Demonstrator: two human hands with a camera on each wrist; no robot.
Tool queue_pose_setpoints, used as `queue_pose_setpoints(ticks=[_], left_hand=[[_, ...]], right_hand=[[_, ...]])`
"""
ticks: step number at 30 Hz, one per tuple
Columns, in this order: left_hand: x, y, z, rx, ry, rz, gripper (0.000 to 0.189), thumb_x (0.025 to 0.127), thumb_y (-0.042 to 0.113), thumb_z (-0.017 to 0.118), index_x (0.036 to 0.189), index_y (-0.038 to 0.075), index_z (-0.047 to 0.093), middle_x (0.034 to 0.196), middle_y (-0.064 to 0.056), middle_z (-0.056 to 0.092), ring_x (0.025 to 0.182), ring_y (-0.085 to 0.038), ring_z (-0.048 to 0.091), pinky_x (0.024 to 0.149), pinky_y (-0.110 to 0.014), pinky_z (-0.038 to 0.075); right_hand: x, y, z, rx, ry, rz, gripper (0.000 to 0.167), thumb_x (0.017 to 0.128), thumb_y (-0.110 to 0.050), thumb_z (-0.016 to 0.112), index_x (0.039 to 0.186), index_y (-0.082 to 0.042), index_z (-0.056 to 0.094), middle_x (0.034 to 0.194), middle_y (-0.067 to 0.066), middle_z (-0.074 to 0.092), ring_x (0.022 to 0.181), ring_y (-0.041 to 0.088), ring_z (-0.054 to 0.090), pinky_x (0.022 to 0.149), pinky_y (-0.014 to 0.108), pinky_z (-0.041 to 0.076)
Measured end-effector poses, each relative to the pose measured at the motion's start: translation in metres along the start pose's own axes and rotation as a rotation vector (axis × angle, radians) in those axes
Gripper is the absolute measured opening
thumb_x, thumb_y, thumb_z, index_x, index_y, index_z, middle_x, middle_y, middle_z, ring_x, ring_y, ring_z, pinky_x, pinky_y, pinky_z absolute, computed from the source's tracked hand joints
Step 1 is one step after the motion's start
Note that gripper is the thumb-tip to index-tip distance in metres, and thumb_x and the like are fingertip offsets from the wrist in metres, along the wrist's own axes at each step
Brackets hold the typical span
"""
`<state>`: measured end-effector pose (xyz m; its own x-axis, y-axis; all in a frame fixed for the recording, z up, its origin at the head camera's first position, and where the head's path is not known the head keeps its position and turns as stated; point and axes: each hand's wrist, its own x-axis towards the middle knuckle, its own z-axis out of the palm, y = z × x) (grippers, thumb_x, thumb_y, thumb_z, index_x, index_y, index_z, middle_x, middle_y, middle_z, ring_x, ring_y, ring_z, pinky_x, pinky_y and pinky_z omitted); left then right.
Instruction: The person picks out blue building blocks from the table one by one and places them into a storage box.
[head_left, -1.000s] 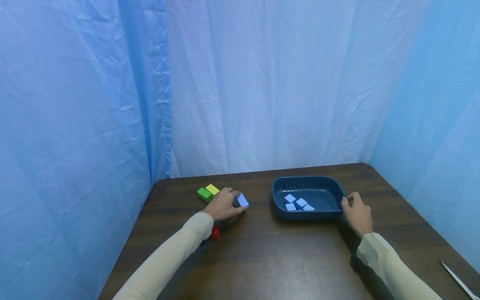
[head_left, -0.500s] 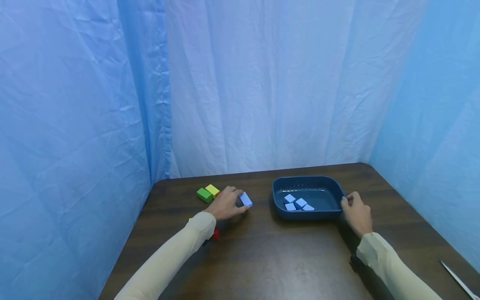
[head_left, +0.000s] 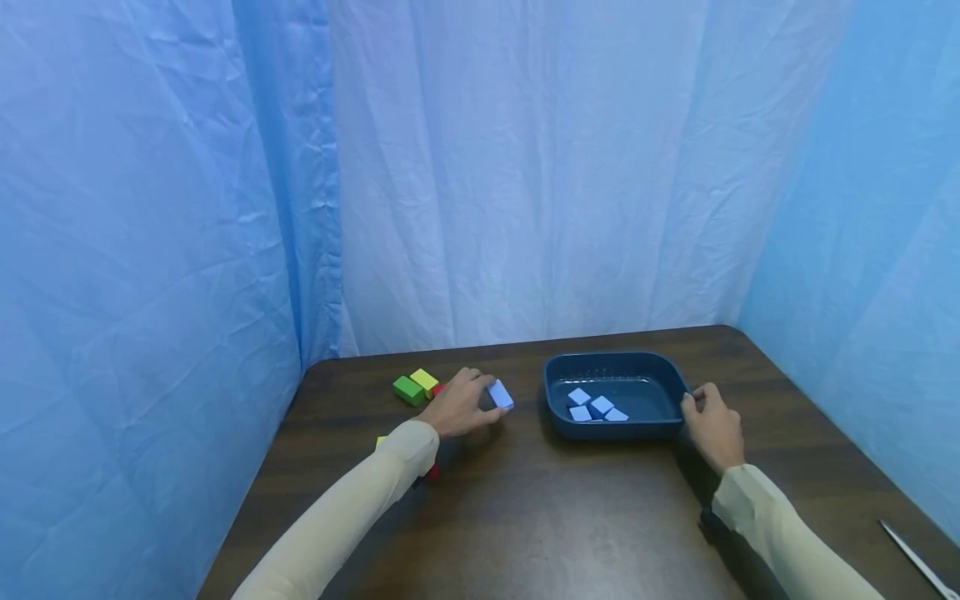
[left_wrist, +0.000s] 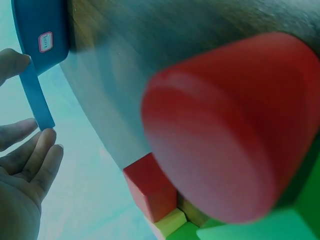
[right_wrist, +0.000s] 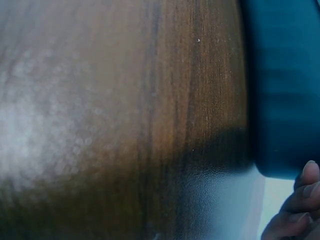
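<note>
Between thumb and fingertips my left hand [head_left: 459,406] pinches a blue block [head_left: 500,394], held above the table to the left of the tray. In the left wrist view the same blue block [left_wrist: 37,97] appears edge-on between thumb and fingers. My right hand [head_left: 715,427] grips the right front rim of a dark blue tray [head_left: 621,432], thumb at the rim; the right wrist view shows curled fingers [right_wrist: 300,200] at the tray's corner. Inside the tray, several blue blocks [head_left: 602,406] lie toward its left front.
Left of my left hand lie a green block [head_left: 408,391], a yellow block [head_left: 424,381] and a partly hidden red block [left_wrist: 150,187]. A red rounded block [left_wrist: 215,135] sits under the left forearm. A thin metal blade-like object [head_left: 917,557] lies at the table's right edge.
My left hand has moved slightly right with the blue block, toward the tray, uncovering more of the red block behind it. The right hand and the tray have stayed in place.
</note>
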<state>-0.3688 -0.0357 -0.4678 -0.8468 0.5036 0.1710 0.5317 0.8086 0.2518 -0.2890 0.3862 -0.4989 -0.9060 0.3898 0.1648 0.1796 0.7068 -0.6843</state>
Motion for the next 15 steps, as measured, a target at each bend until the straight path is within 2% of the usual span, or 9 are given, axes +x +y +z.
queue_pose_setpoints(ticks=[15], left_hand=[[0.008, 0.015, -0.005, -0.008, 0.006, 0.03, 0.067, 0.091, 0.056, 0.071, 0.141, 0.012, 0.061, 0.137, -0.009, 0.059, 0.12, -0.021, 0.053, 0.098, -0.041, 0.053]], right_hand=[[0.001, -0.001, -0.003, -0.001, -0.02, 0.009, 0.038, 0.108, -0.034, 0.042, 0.121, 0.0, 0.051, 0.104, 0.025, 0.062, 0.08, 0.034, 0.059, 0.065, 0.042, 0.043]])
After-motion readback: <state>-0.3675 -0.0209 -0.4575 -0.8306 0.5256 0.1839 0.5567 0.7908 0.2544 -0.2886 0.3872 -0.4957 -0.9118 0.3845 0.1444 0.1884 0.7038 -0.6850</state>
